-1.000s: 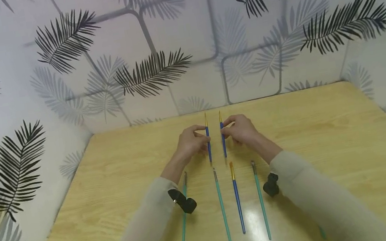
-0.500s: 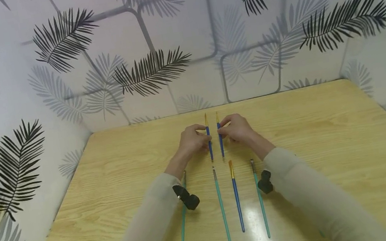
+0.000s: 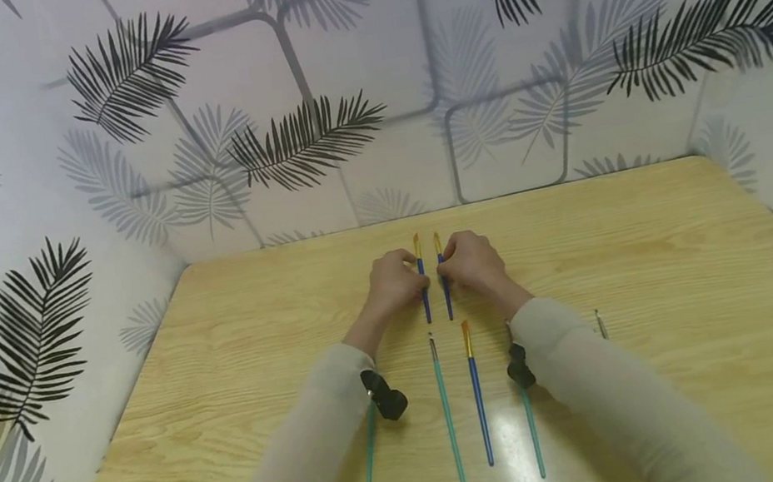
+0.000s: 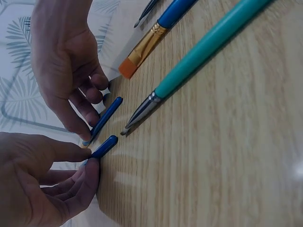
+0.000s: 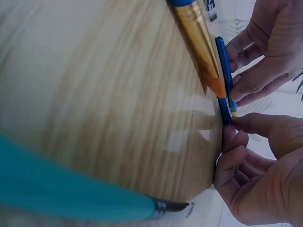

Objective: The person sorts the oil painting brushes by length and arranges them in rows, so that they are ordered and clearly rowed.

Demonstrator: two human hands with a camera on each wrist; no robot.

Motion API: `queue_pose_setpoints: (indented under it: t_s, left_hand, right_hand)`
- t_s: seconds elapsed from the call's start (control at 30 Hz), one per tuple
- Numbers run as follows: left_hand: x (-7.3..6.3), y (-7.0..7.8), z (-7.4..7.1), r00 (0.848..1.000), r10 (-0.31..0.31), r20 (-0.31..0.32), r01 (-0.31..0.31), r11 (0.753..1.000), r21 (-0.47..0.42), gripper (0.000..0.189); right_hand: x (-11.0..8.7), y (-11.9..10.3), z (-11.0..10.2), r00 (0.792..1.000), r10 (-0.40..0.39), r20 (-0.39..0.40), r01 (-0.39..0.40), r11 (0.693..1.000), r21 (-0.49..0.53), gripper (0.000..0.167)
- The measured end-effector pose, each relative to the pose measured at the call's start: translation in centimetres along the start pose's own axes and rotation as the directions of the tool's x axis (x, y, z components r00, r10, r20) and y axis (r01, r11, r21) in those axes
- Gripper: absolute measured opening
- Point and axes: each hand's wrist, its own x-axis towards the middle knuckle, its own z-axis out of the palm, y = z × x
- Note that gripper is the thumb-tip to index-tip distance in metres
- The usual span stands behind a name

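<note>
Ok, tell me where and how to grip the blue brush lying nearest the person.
Probably best to pinch the brush around the middle of its blue handle, from above, squeezing left and right sides. It lies flat, its slim handle toward the person and orange bristles pointing away; gaps separate it from the green brushes either side.

Possibly a home room, leaf-patterned wallpaper [image 3: 374,66], wood-grain table [image 3: 630,244]

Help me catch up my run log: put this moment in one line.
left hand: pinches blue paintbrush | right hand: pinches second blue paintbrush | nearby: flat blue paintbrush, teal paintbrushes on wood-grain table
</note>
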Motion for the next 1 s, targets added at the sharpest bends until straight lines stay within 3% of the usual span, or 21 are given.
queue_pose_setpoints:
  t_s: [0.33, 0.57, 1.0]
  left_hand:
    - [-0.7, 0.5, -0.3, 1.000, 0.028, -0.013, -0.028, 0.999, 0.016, 0.044]
    - [-1.0, 0.5, -0.5, 1.000, 0.016, -0.008, -0.015, 0.999, 0.036, 0.047]
    - [-1.4, 0.3, -0.6, 0.999, 0.035, 0.025, -0.035, 0.999, 0.006, 0.049]
  right_hand:
    - [-0.3, -0.2, -0.4, 1.000, 0.020, -0.006, -0.020, 1.000, -0.001, 0.023]
    - [-1.2, -0.5, -0.6, 1.000, -0.012, -0.004, 0.013, 1.000, 0.018, 0.024]
    - [-1.8, -0.3, -0.7, 1.000, -0.011, 0.022, 0.010, 0.998, 0.063, 0.024]
